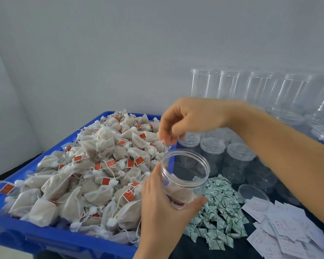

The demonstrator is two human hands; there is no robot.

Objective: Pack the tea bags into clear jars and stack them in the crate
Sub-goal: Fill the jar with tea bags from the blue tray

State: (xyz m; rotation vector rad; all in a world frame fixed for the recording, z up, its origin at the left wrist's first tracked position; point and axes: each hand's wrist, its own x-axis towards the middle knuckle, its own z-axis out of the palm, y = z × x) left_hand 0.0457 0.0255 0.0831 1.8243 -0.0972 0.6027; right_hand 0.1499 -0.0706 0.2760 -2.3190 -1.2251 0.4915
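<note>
My left hand (163, 208) grips a clear open jar (185, 165) from below and holds it tilted over the right edge of the blue crate (45, 238). A tea bag or two (180, 192) lie in the bottom of the jar. My right hand (191, 116) hovers just above the jar's mouth with its fingers curled loosely downward, and I see nothing between them. The crate is heaped with white mesh tea bags (94, 165) that carry red tags on strings.
Several empty clear jars (258, 88) stand along the back wall at right, and lidded ones (213, 146) stand closer in. A pile of green-and-white sachets (219, 212) lies right of the crate, with a loose lid (252, 191) and white paper slips (288, 232) beyond it.
</note>
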